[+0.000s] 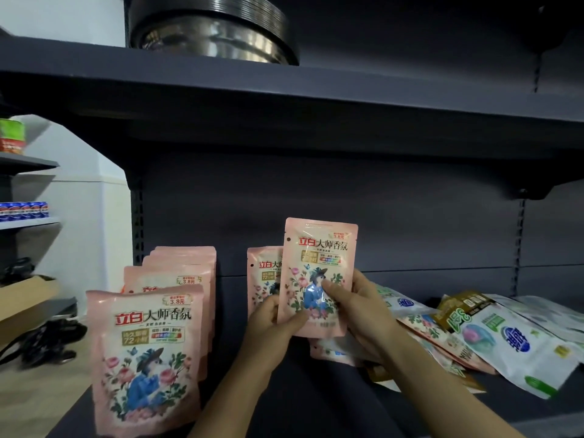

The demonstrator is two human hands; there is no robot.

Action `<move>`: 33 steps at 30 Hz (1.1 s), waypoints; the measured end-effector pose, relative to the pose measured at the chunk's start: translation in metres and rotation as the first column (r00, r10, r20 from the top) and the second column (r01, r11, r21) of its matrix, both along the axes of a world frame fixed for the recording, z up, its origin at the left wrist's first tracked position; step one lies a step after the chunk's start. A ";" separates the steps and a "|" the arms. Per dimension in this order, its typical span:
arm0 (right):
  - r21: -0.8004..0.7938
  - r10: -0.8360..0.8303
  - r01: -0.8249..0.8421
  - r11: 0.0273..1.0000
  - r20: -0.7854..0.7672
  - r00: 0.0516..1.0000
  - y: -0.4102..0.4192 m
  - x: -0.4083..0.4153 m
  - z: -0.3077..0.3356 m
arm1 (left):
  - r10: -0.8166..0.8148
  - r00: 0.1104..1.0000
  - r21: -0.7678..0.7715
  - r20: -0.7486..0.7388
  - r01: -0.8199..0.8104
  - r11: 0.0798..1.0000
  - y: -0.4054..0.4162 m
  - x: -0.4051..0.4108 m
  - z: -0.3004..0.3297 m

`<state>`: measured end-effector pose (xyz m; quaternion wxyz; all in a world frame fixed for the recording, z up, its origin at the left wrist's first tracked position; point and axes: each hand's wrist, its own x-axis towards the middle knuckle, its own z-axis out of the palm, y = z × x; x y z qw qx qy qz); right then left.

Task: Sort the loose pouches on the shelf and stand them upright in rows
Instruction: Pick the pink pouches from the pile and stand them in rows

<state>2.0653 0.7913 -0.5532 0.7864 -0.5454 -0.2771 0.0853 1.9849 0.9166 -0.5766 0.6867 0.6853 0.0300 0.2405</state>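
Note:
Both hands hold one pink floral pouch [319,260] upright above the dark shelf [284,390]. My left hand [275,320] grips its lower left edge; my right hand [357,301] grips its right side, thumb across the front. Right behind it stands another pink pouch [264,276]. A row of several pink pouches [148,358] stands upright at the left, one behind the other. A loose pile of pouches [474,336] in white, pink and gold lies flat at the right.
The shelf board above [284,90] overhangs the work space and carries stacked metal pans [215,30]. Left of the shelf unit sit a cardboard box [25,295], black straps [47,339] and another rack with cans [23,211].

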 end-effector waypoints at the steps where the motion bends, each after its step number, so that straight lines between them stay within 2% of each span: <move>1: -0.007 -0.011 0.011 1.000 0.002 1.000 0.006 0.003 -0.002 | 0.046 0.999 -0.004 0.019 -0.046 0.999 0.003 0.002 -0.001; 7: -0.175 0.007 0.012 0.985 0.107 0.994 0.044 0.007 -0.007 | 0.289 0.957 -0.124 0.039 -0.282 0.951 0.019 0.017 -0.014; 14: -0.252 -0.052 0.051 0.966 0.004 0.999 0.070 0.009 -0.043 | 0.427 0.904 -0.144 -0.017 -0.425 0.894 0.031 0.034 -0.029; 17: -0.349 -0.064 0.073 0.934 0.039 0.997 0.067 0.006 -0.051 | 0.450 0.892 -0.062 -0.055 -0.453 0.890 0.032 0.037 -0.032; 23: -0.479 -0.099 0.200 0.855 0.227 0.969 0.069 0.005 -0.043 | 0.550 0.830 0.201 -0.090 -0.526 0.827 0.035 0.042 -0.037; 29: -0.559 -0.198 0.386 0.734 0.368 0.908 0.069 0.003 -0.047 | 0.611 0.784 0.313 -0.110 -0.556 0.770 0.030 0.039 -0.042; 33: -0.586 -0.261 0.458 0.668 0.392 0.882 0.073 0.004 -0.052 | 0.590 0.799 0.323 -0.116 -0.532 0.783 0.028 0.034 -0.039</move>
